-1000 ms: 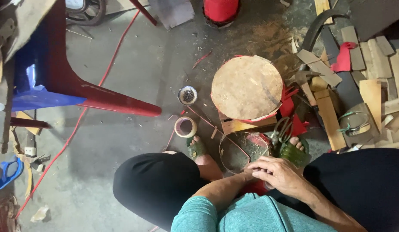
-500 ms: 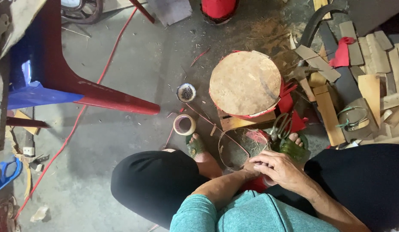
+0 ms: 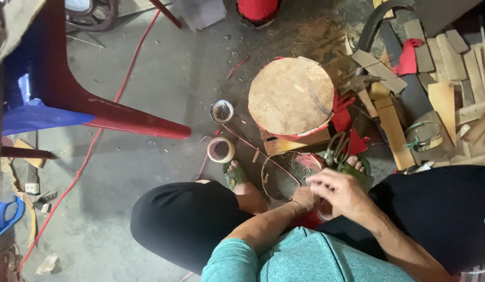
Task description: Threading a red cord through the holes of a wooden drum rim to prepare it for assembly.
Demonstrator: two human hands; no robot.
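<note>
Grey concrete floor [image 3: 148, 104] lies below a seated person whose two hands meet low in the view, between the knees; the right hand [image 3: 342, 192] lies on top, fingers curled inward over something small that stays hidden, so what it grips cannot be told; the left hand [image 3: 305, 198] is tucked just under it, clenched, its contents also hidden; both hover over a thin hoop [image 3: 284, 177] of bent cane that lies on the floor between the feet, with a red strip [image 3: 274, 162] running across it; whether the hands touch the hoop cannot be told; scissors [image 3: 336, 149] lie just beyond the right hand, beside the hoop; a round wooden block [image 3: 291, 95] stands past them; a roll of tape [image 3: 220, 150] and a small round tin [image 3: 221, 110] sit to the left, near the left foot; wood offcuts [image 3: 441, 99] are heaped at the right; a red and blue plastic chair [image 3: 70, 99] stands at the left.
</note>
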